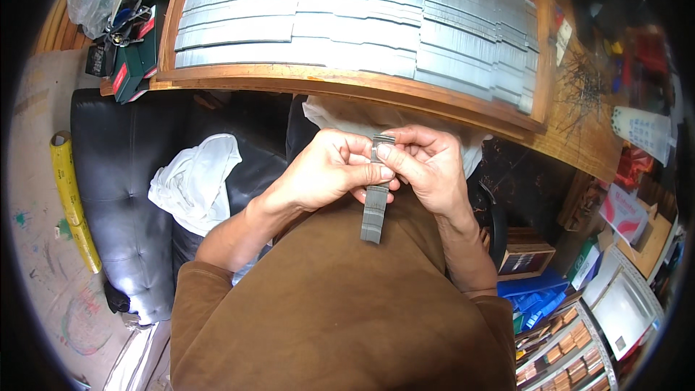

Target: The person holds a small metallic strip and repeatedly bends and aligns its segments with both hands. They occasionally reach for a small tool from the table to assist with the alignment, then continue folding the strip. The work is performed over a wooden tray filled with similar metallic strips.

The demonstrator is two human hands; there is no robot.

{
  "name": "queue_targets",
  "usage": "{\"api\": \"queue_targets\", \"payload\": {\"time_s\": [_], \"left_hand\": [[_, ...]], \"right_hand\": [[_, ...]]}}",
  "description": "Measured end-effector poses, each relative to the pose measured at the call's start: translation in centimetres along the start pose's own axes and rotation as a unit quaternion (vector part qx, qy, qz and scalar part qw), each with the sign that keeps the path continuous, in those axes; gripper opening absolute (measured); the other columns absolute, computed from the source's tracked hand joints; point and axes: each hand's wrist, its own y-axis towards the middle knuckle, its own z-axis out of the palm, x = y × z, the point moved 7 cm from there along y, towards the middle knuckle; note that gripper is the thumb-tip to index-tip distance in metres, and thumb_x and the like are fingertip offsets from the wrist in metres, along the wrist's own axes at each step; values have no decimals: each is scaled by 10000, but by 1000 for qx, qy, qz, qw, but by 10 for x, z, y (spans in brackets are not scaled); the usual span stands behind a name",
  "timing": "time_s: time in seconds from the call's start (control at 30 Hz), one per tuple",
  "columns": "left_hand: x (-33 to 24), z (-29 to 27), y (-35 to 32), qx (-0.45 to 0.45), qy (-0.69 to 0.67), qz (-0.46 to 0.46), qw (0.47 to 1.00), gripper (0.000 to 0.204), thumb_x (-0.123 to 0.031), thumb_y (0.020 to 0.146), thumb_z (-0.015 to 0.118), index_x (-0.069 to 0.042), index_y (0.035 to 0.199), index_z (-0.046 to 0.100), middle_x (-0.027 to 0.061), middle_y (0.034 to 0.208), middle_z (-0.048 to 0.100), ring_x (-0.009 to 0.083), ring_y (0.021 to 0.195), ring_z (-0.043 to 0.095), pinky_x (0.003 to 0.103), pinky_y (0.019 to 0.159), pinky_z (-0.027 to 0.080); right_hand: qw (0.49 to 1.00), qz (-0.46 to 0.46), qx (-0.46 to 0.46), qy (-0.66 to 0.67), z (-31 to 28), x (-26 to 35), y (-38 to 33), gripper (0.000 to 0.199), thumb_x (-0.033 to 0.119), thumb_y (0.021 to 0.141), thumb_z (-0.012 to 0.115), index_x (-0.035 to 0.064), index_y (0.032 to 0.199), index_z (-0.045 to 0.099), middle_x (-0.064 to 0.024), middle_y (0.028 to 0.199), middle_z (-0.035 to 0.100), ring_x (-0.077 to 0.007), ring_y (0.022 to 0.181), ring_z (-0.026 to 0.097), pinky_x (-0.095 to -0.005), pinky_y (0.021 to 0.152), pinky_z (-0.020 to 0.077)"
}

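A narrow grey strip of several thin flat pieces [373, 213] stands out from between my two hands, just in front of my brown shirt. Fingers and thumb of my left hand [329, 168] are closed on its middle. My right hand [428, 166] pinches the strip near its upper end, the thumb lying across it. The fingertips of both hands nearly meet and hide part of the strip. Beyond the hands, a wooden tray [347, 81] holds rows of similar grey flat pieces [362, 11], laid overlapping.
Left of me is a black padded seat [108, 174] with a white cloth [199, 181] on it. A yellow tube [69, 195] lies farther left. Thin dark wires [583, 87] and a plastic cup [641, 130] are on the wooden table [586, 141] at right. Small boxes [134, 69] sit left of the tray.
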Motion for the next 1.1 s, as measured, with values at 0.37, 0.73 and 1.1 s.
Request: {"api": "queue_targets", "payload": {"time_s": [0.37,0.73,1.1], "left_hand": [[3,-2,2,5,-34,-16,999,194,-87,974,712,41,1120,717,137,969,771,208,831,775,259,655,629],[-10,-1,-8,4,33,133,991,88,-33,974,714,45,1007,737,86,950,761,98,881,701,236,788,573],[-17,-3,-15,-57,198,254,945,121,-38,966,715,39,1057,738,88,867,764,76,811,678,254,707,549]], "right_hand": [[999,18,15,32,1,-4,4,179,29,957,719,-78,1097,687,-101,921,721,-81,705,650,-209,587,534],[989,-129,27,-62,17,22,-3,145,-66,912,729,-106,1050,713,-111,922,657,-137,760,658,-243,633,560],[965,-204,13,-166,23,36,-8,140,-70,848,791,-25,980,782,-41,889,648,-64,730,569,-206,627,456]]}}
